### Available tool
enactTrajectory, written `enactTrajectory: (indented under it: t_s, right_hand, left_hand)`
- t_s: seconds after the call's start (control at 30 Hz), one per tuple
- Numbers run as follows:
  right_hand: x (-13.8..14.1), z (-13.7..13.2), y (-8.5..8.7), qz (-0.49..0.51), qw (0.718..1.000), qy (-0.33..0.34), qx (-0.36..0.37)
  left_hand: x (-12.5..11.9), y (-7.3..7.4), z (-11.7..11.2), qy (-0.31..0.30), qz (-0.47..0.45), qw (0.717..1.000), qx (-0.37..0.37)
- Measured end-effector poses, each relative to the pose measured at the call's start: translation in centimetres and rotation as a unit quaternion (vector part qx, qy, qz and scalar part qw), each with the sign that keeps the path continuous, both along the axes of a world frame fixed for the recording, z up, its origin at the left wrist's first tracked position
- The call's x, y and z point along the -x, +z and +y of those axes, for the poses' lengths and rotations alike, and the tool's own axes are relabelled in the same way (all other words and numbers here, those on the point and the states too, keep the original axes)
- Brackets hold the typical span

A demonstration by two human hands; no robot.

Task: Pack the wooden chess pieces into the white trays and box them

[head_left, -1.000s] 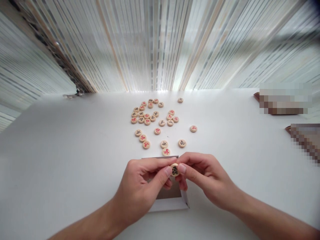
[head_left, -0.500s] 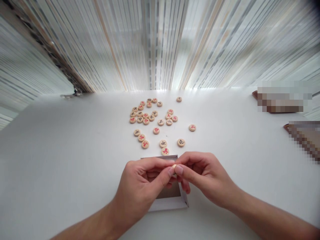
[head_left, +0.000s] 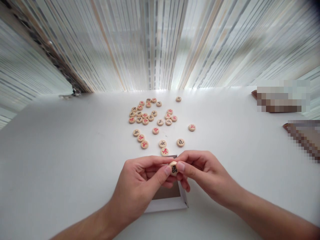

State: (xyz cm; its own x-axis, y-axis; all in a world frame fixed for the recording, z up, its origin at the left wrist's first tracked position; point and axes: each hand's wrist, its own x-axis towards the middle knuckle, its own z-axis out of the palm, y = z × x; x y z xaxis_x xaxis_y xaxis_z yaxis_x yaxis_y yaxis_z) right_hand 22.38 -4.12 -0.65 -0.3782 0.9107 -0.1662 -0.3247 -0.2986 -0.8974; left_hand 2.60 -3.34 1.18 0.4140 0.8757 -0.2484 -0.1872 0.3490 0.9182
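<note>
My left hand (head_left: pixel 140 185) and my right hand (head_left: pixel 203 175) meet above a small open white cardboard box (head_left: pixel 168 203). Together they pinch one round wooden chess piece (head_left: pixel 173 168) with a black character facing me, thumbs on its edges. Most of the box is hidden under my hands. Beyond the box, several more wooden chess pieces (head_left: pixel 150 116) with red or black characters lie scattered on the white table (head_left: pixel 62 156). The nearest one, red-marked (head_left: pixel 164 151), lies just past the box's far edge.
A striped curtain (head_left: pixel 160 43) hangs behind the table's far edge. Two brown objects, blurred out, lie at the right side of the table (head_left: pixel 280 100) (head_left: pixel 303 136).
The piece between my fingers was turned edge-on half a second ago and now shows its black character again. My hands stayed over the box.
</note>
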Motion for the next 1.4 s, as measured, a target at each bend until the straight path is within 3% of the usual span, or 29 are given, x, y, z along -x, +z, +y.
enactTrajectory:
  t_s: [0.27, 0.73, 1.03, 1.27, 1.4]
  right_hand:
    - [-0.3, 0.0, -1.0, 0.032, 0.999, 0.01, 0.016]
    - [0.1, 0.2, 0.4, -0.01, 0.999, -0.014, 0.042]
    - [0.1, 0.1, 0.1, -0.016, 0.998, -0.017, 0.057]
    - [-0.1, 0.0, 0.5, -0.053, 0.997, 0.003, 0.053]
    - [-0.1, 0.1, 0.4, -0.043, 0.998, 0.011, 0.04]
  left_hand:
    - [0.2, 0.0, 0.3, -0.003, -0.024, 0.999, 0.046]
    - [0.5, 0.1, 0.1, -0.02, -0.031, 0.998, 0.048]
    - [-0.2, 0.2, -0.6, -0.043, 0.002, 0.999, 0.008]
    - [-0.2, 0.4, -0.5, -0.075, -0.029, 0.997, 0.004]
    - [-0.3, 0.5, -0.4, -0.051, -0.03, 0.998, 0.027]
